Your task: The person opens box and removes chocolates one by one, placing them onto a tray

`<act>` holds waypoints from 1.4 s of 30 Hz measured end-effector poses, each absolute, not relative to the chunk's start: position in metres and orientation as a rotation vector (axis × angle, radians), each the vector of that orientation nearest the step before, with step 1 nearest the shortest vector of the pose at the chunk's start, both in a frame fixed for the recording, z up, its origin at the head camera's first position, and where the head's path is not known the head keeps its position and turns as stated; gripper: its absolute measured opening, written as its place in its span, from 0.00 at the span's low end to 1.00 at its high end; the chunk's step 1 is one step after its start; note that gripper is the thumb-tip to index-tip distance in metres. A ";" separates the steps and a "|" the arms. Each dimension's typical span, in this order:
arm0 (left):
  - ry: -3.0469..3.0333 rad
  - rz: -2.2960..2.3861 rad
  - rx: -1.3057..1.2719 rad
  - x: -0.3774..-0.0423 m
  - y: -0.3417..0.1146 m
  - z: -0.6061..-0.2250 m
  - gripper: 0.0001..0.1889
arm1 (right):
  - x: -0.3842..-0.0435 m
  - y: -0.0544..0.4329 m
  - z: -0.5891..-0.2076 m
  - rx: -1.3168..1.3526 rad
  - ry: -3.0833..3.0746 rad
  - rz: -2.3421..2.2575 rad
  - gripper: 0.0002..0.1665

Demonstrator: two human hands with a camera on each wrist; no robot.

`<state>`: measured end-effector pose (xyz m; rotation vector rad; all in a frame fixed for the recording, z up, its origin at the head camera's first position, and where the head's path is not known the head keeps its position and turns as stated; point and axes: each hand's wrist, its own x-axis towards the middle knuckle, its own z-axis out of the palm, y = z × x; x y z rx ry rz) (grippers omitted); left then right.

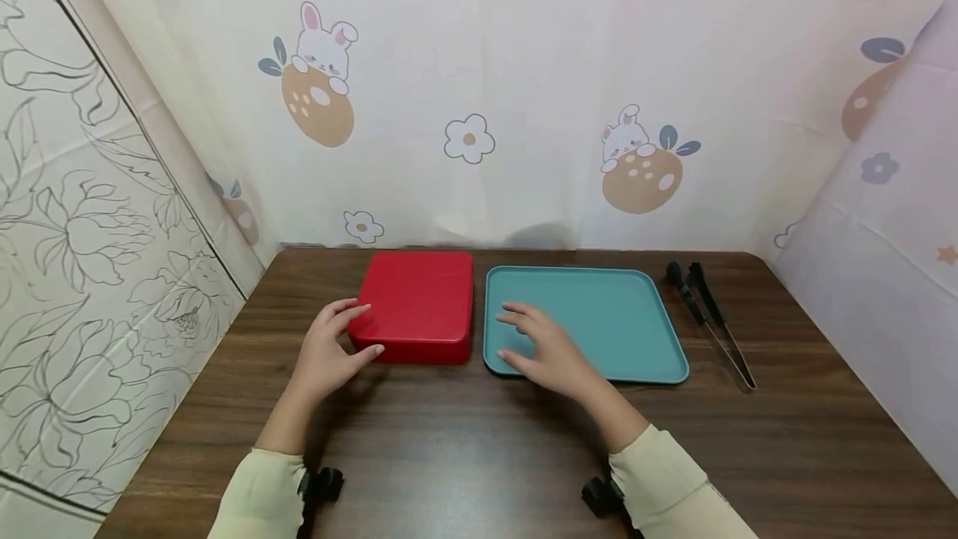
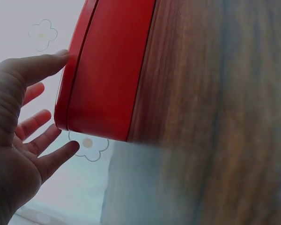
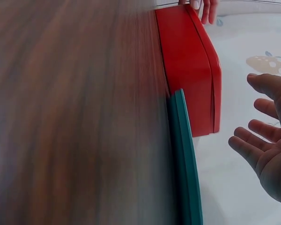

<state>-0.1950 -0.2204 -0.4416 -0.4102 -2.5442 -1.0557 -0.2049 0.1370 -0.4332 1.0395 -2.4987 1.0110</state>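
A red lidded box [image 1: 416,298] sits on the wooden table, its lid on and its contents hidden. My left hand [image 1: 329,349] is at the box's left front corner with fingers spread; in the left wrist view the thumb [image 2: 47,65] is close to the lid's edge, and whether it touches I cannot tell. Over the left part of a teal tray [image 1: 599,318] hovers my right hand [image 1: 550,353], its fingers apart and holding nothing. In the right wrist view that hand [image 3: 271,136] is clear of both the box and the tray.
Black-and-metal tongs [image 1: 711,323] lie to the right of the tray. Behind the table [image 1: 464,456] hangs a pale curtain [image 1: 479,65] with rabbit and flower prints. A white panel [image 1: 82,231] with line-drawn flowers stands along the left side.
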 end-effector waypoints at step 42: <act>-2.839 -0.264 -0.819 -0.218 -0.210 -0.407 0.30 | -0.229 0.071 -0.460 0.654 -2.678 1.767 0.59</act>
